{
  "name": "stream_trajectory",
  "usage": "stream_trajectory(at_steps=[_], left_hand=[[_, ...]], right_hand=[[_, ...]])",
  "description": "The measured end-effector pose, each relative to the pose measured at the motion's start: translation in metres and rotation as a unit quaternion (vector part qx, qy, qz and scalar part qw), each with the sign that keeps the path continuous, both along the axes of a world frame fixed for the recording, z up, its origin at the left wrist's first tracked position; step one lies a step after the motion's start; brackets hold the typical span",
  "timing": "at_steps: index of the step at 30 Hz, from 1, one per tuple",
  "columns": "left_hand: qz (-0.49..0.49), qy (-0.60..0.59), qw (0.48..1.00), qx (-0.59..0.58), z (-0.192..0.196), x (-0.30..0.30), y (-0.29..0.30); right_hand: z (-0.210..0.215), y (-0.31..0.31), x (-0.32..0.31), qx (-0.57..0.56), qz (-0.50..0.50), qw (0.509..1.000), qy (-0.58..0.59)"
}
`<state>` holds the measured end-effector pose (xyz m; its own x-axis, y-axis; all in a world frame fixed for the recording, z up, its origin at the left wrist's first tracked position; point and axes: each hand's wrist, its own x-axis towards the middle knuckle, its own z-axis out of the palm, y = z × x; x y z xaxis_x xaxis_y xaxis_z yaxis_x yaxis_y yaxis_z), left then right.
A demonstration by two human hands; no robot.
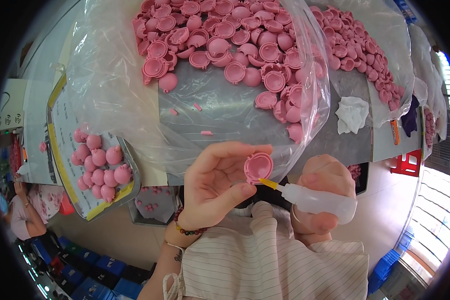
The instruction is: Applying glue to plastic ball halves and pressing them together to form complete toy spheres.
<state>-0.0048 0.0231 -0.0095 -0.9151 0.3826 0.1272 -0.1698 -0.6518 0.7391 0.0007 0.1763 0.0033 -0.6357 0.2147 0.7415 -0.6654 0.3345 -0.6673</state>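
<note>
My left hand (216,184) holds a pink plastic half shell (258,167) between thumb and fingers, its hollow side facing me. My right hand (325,195) grips a small translucent squeeze bottle (317,201) whose yellow nozzle tip (268,183) touches the lower rim of the shell. Both hands are just in front of the table's near edge, above my striped top.
A heap of pink half shells (225,40) lies on clear plastic sheeting (110,75) across the grey table. Further pink shells (355,45) lie at the right beside a white cloth (351,114). A tray (65,165) at the left holds assembled pink balls (99,165). Another person (25,210) sits far left.
</note>
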Motion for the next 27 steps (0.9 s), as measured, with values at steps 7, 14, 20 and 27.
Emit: stream_trajectory(at_steps=[7,14,20,27], left_hand=[[0.045,-0.034,0.998,-0.041,0.005,0.002,0.006],[0.048,-0.015,0.997,-0.060,0.004,0.002,0.005],[0.043,-0.020,0.997,-0.066,0.005,0.003,0.005],[0.050,0.015,0.994,-0.099,0.006,0.006,0.006]], right_hand=[[0.001,0.011,-0.002,-0.015,0.080,0.996,0.025],[0.004,0.011,-0.001,0.038,0.063,0.997,-0.014],[-0.003,0.009,0.004,0.015,0.051,0.999,0.000],[-0.002,0.012,0.005,0.016,0.016,0.999,-0.046]])
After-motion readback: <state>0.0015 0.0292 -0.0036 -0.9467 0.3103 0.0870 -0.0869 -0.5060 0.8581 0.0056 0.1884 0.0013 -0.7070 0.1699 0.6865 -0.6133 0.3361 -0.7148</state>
